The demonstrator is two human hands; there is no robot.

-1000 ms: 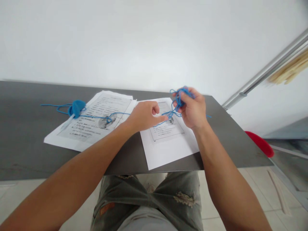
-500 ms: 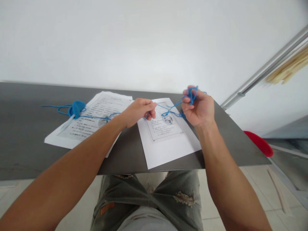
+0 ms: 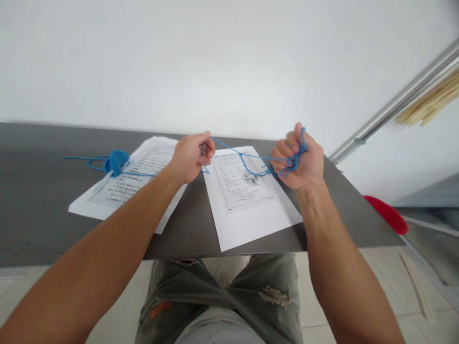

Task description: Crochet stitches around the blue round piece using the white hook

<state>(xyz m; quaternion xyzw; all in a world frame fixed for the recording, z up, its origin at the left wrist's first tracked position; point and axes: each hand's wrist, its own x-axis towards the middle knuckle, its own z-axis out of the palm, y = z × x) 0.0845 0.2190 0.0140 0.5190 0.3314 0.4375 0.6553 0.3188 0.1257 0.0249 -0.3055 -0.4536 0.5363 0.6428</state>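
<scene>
Working over dark tabletop, w/ L papers on left half & R sheet by front edge. Gripping bunched blue yarn in R hand, nr far-right corner; pinching strand in L hand. Prob. tensioning/untangling. Calls for light, even pull on strand; could snag at loops.

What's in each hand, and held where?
Blue string: left hand pinches a strand; right hand grips the tangled bunch.
</scene>
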